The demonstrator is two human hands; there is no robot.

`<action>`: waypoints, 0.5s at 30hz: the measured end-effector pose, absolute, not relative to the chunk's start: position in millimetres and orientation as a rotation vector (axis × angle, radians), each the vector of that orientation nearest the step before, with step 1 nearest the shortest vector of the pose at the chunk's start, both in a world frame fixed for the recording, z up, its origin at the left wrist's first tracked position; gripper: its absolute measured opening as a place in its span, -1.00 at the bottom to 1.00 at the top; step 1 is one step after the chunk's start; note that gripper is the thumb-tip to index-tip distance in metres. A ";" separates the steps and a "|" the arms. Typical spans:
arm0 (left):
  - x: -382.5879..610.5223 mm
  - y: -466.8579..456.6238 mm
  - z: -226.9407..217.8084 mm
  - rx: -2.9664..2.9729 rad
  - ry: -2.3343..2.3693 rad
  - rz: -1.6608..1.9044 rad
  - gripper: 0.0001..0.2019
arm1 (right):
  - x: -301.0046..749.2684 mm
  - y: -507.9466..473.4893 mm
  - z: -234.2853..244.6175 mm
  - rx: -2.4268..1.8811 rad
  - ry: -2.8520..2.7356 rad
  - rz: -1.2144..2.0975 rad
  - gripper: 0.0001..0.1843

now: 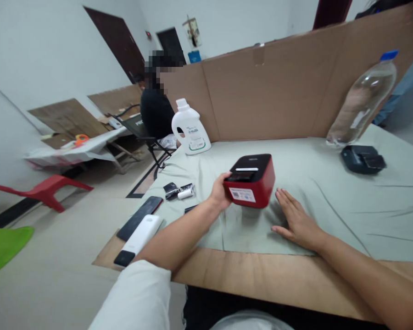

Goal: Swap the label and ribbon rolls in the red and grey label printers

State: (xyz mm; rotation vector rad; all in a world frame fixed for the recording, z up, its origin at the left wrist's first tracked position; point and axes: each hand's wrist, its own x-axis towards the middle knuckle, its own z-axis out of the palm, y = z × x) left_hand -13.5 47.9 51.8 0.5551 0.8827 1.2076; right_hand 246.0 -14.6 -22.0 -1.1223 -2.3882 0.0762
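Note:
A small red and black label printer (256, 181) is tilted a little above the cloth, a white label with a printed code on its near side. My left hand (221, 191) grips it by its left side, with most of the fingers hidden behind it. Just right of the printer, my right hand (294, 217) is over the cloth with fingers stretched and thumb apart, holding nothing. A dark object (191, 208) lies partly hidden behind my left forearm. Left of it are a small white paper roll (185, 194) and black crumpled pieces (171, 190).
A phone (141, 217) and a white power bank (142, 236) lie at the table's left edge. Behind stand a white jug (192, 130), a cardboard screen (268, 101) and a water bottle (365, 101). A black device (363, 159) sits at right. A person (156, 110) sits beyond.

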 end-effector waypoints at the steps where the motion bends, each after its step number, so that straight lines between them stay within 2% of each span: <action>1: -26.8 63.5 57.5 0.511 0.909 1.224 -0.69 | 245.1 -14.7 -23.7 -1.154 -2.421 0.081 0.03; 7: -103.5 166.0 75.2 0.544 1.053 1.496 -0.71 | 239.8 -14.0 -31.2 -1.245 -2.546 0.145 -0.04; 15: -148.7 231.2 54.7 0.540 1.391 1.640 -0.77 | 238.3 -13.7 -25.9 -1.272 -2.610 0.202 -0.16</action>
